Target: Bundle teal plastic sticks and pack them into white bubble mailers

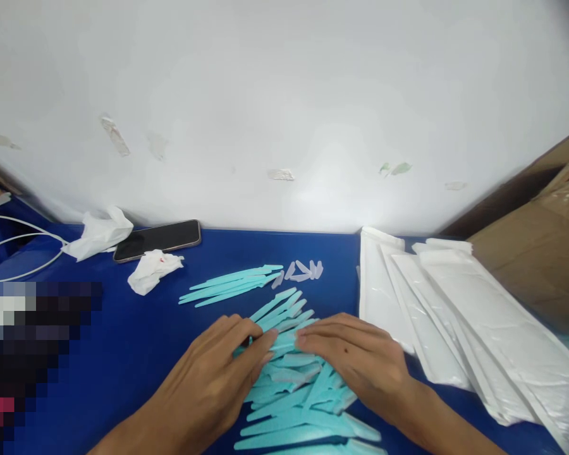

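A heap of thin teal plastic sticks with clear caps (298, 398) lies on the blue table (137, 341) in front of me. My left hand (218, 373) and my right hand (355, 357) both rest flat on the heap, fingers stretched out and meeting at its top. A second, smaller bundle of teal sticks (232, 283) lies farther back. Beside it are several loose clear caps (303, 270). Neither hand grips anything.
A fanned stack of white pouches (459, 322) lies to the right, with a cardboard box (545, 246) behind it. A phone (157, 240), crumpled tissues (152, 270) and white cables (23, 246) are at the back left. A white wall stands behind.
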The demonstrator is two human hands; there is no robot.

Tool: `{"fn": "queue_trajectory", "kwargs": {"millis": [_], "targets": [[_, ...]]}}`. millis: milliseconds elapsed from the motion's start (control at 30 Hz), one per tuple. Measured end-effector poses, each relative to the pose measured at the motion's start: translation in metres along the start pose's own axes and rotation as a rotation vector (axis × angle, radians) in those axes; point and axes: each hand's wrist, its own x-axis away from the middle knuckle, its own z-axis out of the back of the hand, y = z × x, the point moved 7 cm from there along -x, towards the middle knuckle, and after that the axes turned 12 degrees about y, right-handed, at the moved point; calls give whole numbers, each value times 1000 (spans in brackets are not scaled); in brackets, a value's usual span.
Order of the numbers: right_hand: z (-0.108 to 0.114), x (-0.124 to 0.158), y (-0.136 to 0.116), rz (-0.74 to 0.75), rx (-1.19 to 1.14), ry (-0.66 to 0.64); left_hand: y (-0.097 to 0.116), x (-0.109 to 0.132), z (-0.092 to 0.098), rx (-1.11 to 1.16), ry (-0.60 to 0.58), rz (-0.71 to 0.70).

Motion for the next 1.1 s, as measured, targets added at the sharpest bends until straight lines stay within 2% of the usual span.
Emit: {"fn": "queue_trajectory", "kwargs": {"millis": [100, 200, 333, 433, 633, 767, 933, 1000, 1100], "targets": [[-4, -2, 15, -59, 15, -93, -21, -10, 12, -86, 55, 42], [-2, -4, 34, -154, 130, -152, -51, -15, 21, -256, 122, 84], [1, -1, 57, -291, 413, -266, -74, -12, 14, -426, 53, 54], [-1, 3, 64, -309, 501, -321, -73, -9, 9, -465, 29, 17], [2, 6, 67, -251, 572, -205, -64, -9, 10, -490, 22, -15], [3, 8, 63, -195, 600, -256, -65, -7, 11, -467, 18, 15], [9, 9, 60, -230, 579, -297, -61, -9, 15, -428, 109, -4], [14, 8, 61, -268, 570, -253, -59, -10, 17, -399, 152, -8], [22, 1, 53, -244, 453, -48, -55, -9, 15, -324, 161, 11]]}}
